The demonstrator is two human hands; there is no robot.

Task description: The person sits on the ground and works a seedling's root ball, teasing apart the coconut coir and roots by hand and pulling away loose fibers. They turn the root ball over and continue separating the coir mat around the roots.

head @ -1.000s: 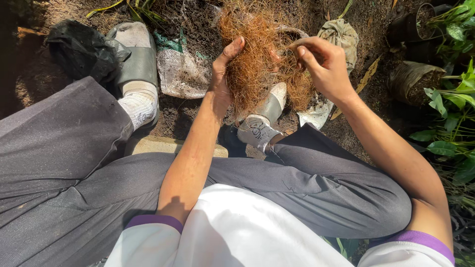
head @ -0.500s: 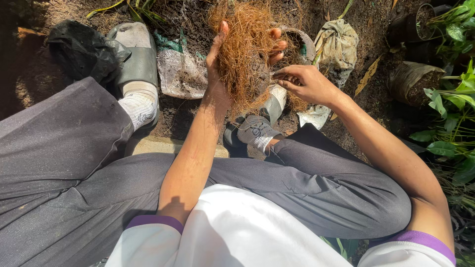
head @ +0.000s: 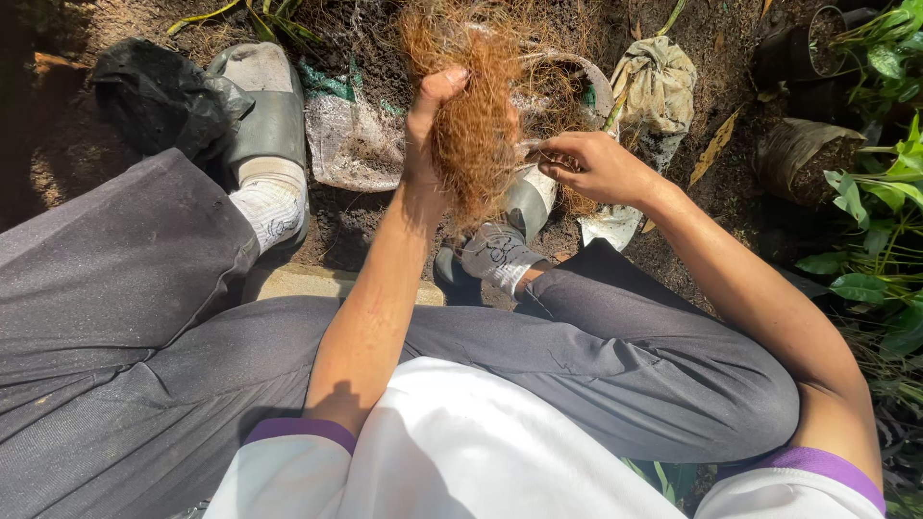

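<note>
Near the top centre of the frame the left hand [head: 430,125] is closed around a bundle of brown coconut fibre [head: 478,115], holding it upright above the soil. Just to its right, the right hand [head: 593,168] pinches strands at the bundle's lower edge with fingers drawn narrow. A grey sandal [head: 261,101] sits at upper left, a cloth sack [head: 657,82] at upper right.

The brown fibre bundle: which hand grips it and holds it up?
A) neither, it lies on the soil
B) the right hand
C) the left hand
C: the left hand is closed around the brown fibre bundle, raised above the ground; the right hand only pinches strands at its edge.
</note>
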